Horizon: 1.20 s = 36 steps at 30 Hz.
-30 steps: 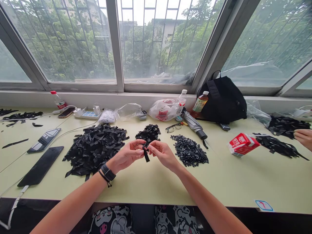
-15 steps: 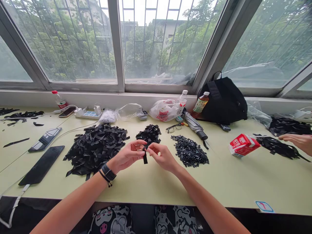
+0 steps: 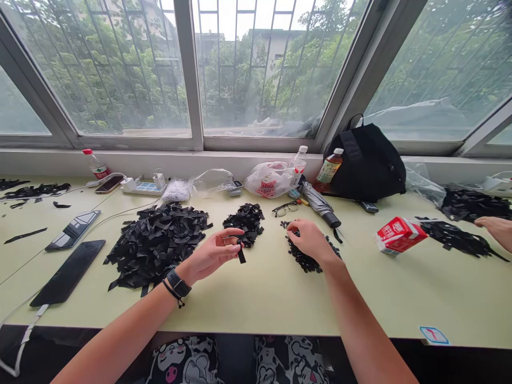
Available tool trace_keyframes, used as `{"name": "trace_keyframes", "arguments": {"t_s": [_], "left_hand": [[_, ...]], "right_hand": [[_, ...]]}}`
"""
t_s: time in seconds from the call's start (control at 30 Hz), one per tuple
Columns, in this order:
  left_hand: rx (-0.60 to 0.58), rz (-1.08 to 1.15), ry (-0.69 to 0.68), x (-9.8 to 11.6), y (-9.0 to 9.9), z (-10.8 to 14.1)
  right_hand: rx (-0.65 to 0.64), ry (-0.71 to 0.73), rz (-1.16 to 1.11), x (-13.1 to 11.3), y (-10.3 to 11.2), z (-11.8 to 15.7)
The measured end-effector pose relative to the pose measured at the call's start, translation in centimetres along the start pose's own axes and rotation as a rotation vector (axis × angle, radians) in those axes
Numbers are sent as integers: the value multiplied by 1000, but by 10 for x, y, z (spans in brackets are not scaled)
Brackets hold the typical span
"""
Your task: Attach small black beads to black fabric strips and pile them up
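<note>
My left hand [image 3: 214, 252] is closed in a pinch on a short black fabric strip [image 3: 241, 254], whose end hangs down below the fingers. A small pile of similar black pieces [image 3: 244, 218] lies just behind it, and a larger heap of black strips [image 3: 156, 245] spreads to its left. Over on the right, my right hand [image 3: 310, 240] reaches down onto a pile of small black ring-like pieces [image 3: 306, 261]. Its fingers are bent together at the pile's upper left, and the fingertips are partly hidden, so what they pinch cannot be made out.
Behind the piles are eyeglasses [image 3: 287, 208], a folded umbrella [image 3: 320, 202], a plastic bag [image 3: 269, 180] and a black backpack [image 3: 364, 165]. A red carton [image 3: 400, 235] stands right. Phones and a black slab [image 3: 68, 273] lie left. Another person's hand [image 3: 498, 230] is at far right.
My right hand has left the strip and moved right onto the ring pile. My left hand stays nearly in place with the strip. The other person's hand has shifted slightly right.
</note>
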<state>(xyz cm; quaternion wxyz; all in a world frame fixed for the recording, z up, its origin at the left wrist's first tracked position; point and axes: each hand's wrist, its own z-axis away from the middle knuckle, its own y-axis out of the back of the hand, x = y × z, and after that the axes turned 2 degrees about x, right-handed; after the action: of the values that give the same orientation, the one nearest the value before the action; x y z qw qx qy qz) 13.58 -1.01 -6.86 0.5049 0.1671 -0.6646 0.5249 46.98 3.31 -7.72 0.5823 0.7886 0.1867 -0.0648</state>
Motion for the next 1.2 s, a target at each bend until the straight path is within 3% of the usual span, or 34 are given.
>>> {"name": "trace_keyframes", "arguments": {"t_s": [0.2,0.5,0.67,0.8,0.9,1.2], "left_hand": [[-11,-2,-3,1,-1,0],[-79,74,-51,-1,5,0],[-41,-8,-101,-3,3,-1],[75,-207,-214,-7,0,-5],[132,-278,-289,-10,-2,-7],[122,-353,-363,-17,-5,-8]], "right_hand": [[-107,-57,-47,7,-5,-1],[-48,-92,-54,6,-9,-1],[10,-70,-388,-36,-9,2],[-205,-7,-878,-87,-18,14],[-302,-15,-1094,-113,-26,23],[-347,-74,-1257,-125,-36,32]]}}
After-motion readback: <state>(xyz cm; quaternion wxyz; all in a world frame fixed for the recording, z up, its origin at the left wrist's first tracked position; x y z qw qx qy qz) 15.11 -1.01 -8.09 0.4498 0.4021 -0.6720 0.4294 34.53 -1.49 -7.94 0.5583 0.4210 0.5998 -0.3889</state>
